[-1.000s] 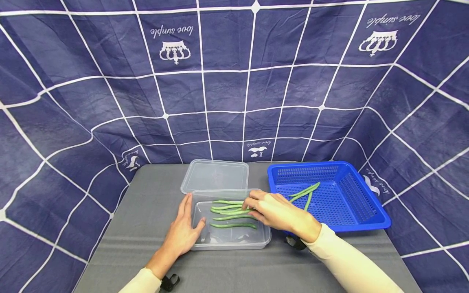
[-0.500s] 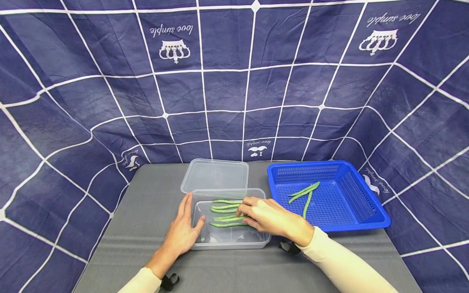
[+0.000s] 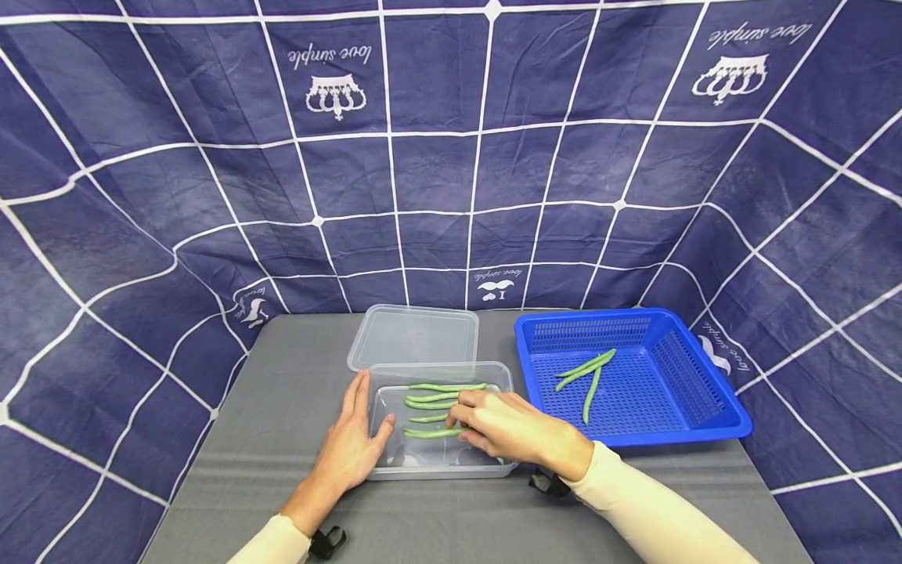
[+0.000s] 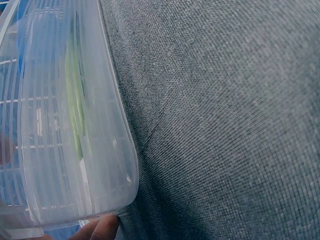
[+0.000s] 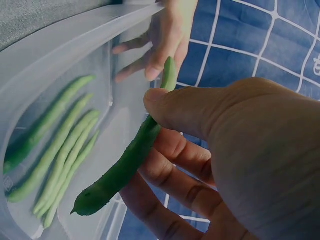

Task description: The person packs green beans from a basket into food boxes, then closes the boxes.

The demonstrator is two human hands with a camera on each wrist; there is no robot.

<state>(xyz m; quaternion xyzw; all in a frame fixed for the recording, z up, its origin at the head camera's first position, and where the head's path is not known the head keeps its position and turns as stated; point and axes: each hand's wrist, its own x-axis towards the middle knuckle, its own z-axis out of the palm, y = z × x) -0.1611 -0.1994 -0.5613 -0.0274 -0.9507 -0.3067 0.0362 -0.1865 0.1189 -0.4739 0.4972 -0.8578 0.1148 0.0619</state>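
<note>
A clear plastic food container point(image 3: 444, 473) stands on the grey table with several green beans point(image 3: 440, 388) lying side by side inside. My right hand point(image 3: 510, 427) is over the container. In the right wrist view, its thumb and fingers pinch one green bean point(image 5: 117, 172) above the others. At the container's left side, my left hand point(image 3: 352, 442) rests against the wall, fingers fairly straight and thumb near the rim. Only the left fingertips point(image 4: 106, 227) show at the container's corner in the left wrist view. From the head, my right fingers hide some bean ends.
Behind the container lies its clear flat lid point(image 3: 419, 337). A blue perforated basket point(image 3: 676, 376) stands to the right, holding a few green beans point(image 3: 590, 392). Blue cloth with white grid lines point(image 3: 437, 180) hangs behind and along both sides of the table.
My right hand has moved slightly left and toward the front of the container, uncovering the right end of the farthest bean. My left hand has stayed in place.
</note>
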